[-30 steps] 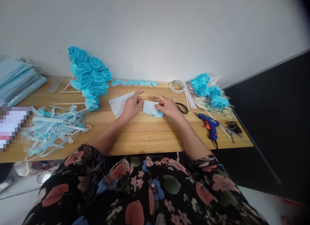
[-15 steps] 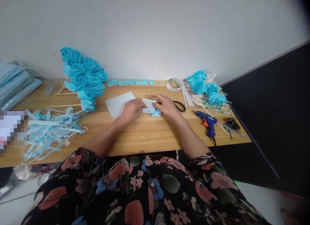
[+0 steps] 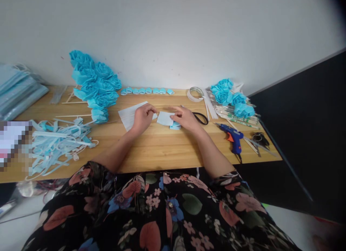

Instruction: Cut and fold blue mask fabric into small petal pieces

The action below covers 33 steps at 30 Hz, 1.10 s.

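My left hand [image 3: 142, 118] is above the right part of a large white sheet [image 3: 126, 115], its fingers pinched together. A small pale scrap shows under those fingertips; whether they hold it I cannot tell. A smaller piece of white fabric [image 3: 165, 118] lies just right of them, gripped at its right edge by the thumb and fingers of my right hand [image 3: 185, 118]. The right forefinger is stretched out above it. Beneath the right hand are small light-blue pieces [image 3: 175, 125], partly covered. Black-handled scissors [image 3: 201, 118] lie beside the right hand, mostly showing one handle loop.
A row of small folded blue pieces [image 3: 148, 90] lines the table's back. Blue fabric roses [image 3: 97, 86] on sticks and cut mask strips [image 3: 61, 143] lie left. Tape rolls [image 3: 195, 94], more roses [image 3: 223, 90] and a blue glue gun [image 3: 234, 135] are right.
My left hand has drawn back slightly left and up, off the small white fabric piece. My right hand stays almost in place with that piece.
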### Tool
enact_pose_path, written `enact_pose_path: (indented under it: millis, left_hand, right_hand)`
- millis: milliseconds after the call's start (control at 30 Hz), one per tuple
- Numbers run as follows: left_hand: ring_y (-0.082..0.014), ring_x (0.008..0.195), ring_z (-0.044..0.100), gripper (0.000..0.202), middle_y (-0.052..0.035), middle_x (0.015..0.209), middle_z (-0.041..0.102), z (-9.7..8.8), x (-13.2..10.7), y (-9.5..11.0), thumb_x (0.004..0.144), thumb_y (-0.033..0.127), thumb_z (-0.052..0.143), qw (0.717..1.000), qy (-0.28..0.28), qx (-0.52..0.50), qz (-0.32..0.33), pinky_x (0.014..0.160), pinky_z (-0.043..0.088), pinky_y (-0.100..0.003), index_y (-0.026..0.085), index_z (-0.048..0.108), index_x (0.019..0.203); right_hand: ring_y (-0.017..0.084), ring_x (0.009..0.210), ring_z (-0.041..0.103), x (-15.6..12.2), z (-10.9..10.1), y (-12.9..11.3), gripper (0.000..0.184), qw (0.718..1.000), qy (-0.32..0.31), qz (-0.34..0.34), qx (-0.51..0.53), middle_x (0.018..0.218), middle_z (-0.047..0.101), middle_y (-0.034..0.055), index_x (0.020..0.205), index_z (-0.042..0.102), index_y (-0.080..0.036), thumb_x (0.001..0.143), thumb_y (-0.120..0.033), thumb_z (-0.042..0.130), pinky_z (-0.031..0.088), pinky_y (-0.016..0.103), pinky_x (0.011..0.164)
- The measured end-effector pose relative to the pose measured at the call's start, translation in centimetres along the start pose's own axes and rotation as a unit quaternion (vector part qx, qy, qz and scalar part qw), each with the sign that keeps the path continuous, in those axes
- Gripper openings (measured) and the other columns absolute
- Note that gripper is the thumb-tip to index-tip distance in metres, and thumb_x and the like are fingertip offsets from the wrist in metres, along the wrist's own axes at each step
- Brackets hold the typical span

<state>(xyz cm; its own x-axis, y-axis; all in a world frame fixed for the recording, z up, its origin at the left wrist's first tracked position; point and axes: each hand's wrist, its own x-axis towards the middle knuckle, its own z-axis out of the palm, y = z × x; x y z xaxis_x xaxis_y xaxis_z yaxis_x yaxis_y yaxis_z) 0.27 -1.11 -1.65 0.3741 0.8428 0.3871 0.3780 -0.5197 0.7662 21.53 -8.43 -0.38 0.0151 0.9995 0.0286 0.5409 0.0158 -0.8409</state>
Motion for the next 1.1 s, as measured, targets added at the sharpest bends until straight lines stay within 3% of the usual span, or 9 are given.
enact_pose_path:
  millis: [100, 200, 400, 567, 700, 900, 1100]
  left_hand:
    - [-0.0163, 0.076, 0.064, 0.029, -0.004, 0.08, 0.071, 0.3, -0.2, -0.1, 0.075, 0.005, 0.042, 0.999, -0.028, -0.009, 0.03, 0.075, 0.05, -0.029, 0.017, 0.068, 0.072]
    - [-0.0172, 0.079, 0.067, 0.032, -0.0057, 0.084, 0.074, 0.7, -0.6, -0.3, 0.077, 0.005, 0.043, 0.992, -0.093, 0.001, 0.083, 0.076, 0.051, -0.03, 0.016, 0.072, 0.078]
    - [-0.023, 0.098, 0.066, 0.041, -0.0102, 0.103, 0.074, 1.3, -1.2, 0.0, 0.08, 0.005, 0.043, 0.961, -0.186, 0.11, 0.173, 0.091, 0.053, -0.039, 0.017, 0.076, 0.101]
    - [-0.0253, 0.097, 0.062, 0.041, -0.013, 0.103, 0.07, 1.3, -1.4, 1.0, 0.083, 0.006, 0.041, 0.934, -0.233, 0.198, 0.184, 0.089, 0.052, -0.041, 0.016, 0.076, 0.103]
    - [-0.0257, 0.098, 0.06, 0.041, -0.0135, 0.104, 0.069, 1.2, -1.3, 1.1, 0.083, 0.004, 0.039, 0.934, -0.224, 0.232, 0.155, 0.089, 0.051, -0.041, 0.015, 0.076, 0.1]
    - [-0.0255, 0.097, 0.061, 0.04, -0.014, 0.101, 0.069, 1.1, -1.2, 0.6, 0.083, 0.003, 0.039, 0.937, -0.192, 0.262, 0.132, 0.087, 0.052, -0.04, 0.014, 0.076, 0.095]
    - [-0.0247, 0.097, 0.061, 0.038, -0.0137, 0.101, 0.07, 1.0, -1.2, 0.5, 0.084, 0.006, 0.041, 0.939, -0.186, 0.25, 0.146, 0.087, 0.052, -0.039, 0.014, 0.076, 0.097]
  right_hand:
    - [0.012, 0.055, 0.046, 0.1, 0.2, 0.1, 0.045, 0.999, 0.001, -0.012, -0.042, 0.063, 0.06, -0.0026, 0.123, 0.069, -0.02, 0.079, -0.029, 0.061, 0.036, 0.026, 0.056]
    - [0.013, 0.056, 0.049, 0.1, 0.2, 0.0, 0.045, 0.998, -0.001, -0.016, -0.062, 0.064, 0.062, -0.0021, 0.123, 0.069, -0.02, 0.08, -0.03, 0.061, 0.036, 0.026, 0.057]
    - [0.015, 0.059, 0.054, 0.2, 0.3, 0.1, 0.046, 0.996, -0.01, -0.015, -0.084, 0.068, 0.067, -0.0006, 0.125, 0.069, -0.02, 0.081, -0.029, 0.06, 0.04, 0.027, 0.06]
    - [0.02, 0.076, 0.067, 0.1, -1.2, 0.7, 0.042, 0.988, 0.071, -0.015, -0.133, 0.086, 0.076, 0.0045, 0.124, 0.069, -0.02, 0.085, -0.027, 0.057, 0.049, 0.033, 0.075]
    - [0.021, 0.088, 0.071, -0.1, -3.2, 1.7, 0.042, 0.986, 0.103, -0.038, -0.122, 0.096, 0.077, 0.0052, 0.124, 0.069, -0.02, 0.085, -0.023, 0.054, 0.051, 0.036, 0.085]
    - [0.025, 0.111, 0.066, -0.2, -4.4, 1.4, 0.04, 0.98, 0.0, -0.146, -0.136, 0.118, 0.074, 0.0061, 0.113, 0.074, -0.024, 0.078, -0.014, 0.056, 0.048, 0.044, 0.102]
    - [0.025, 0.124, 0.061, -0.5, -3.9, 0.4, 0.035, 0.978, -0.024, -0.177, -0.109, 0.133, 0.067, 0.0064, 0.122, 0.069, -0.027, 0.088, -0.026, 0.06, 0.043, 0.048, 0.109]
